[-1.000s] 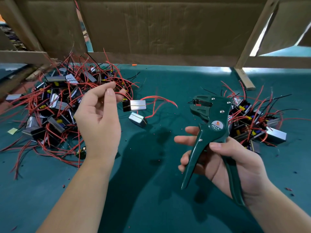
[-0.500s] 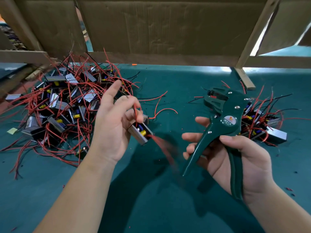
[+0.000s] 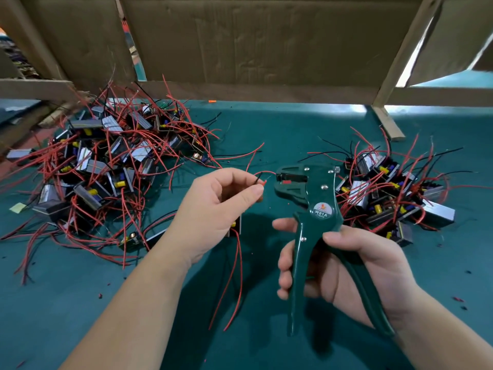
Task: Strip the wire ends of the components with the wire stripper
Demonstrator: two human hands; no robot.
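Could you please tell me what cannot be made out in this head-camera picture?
- Head view: the dark boxy component is mostly hidden behind the left hand.
- Head view: the pinched red and black wire ends are too small to tell whether they are stripped.
- Head view: the rear handle of the dark green metal wire stripper is partly covered by the right hand.

Component point(image 3: 236, 226) mostly out of sight behind left hand point(image 3: 213, 206)

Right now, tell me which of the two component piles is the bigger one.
The left pile, beyond the left hand: it spreads far wider than the right pile behind the wire stripper.
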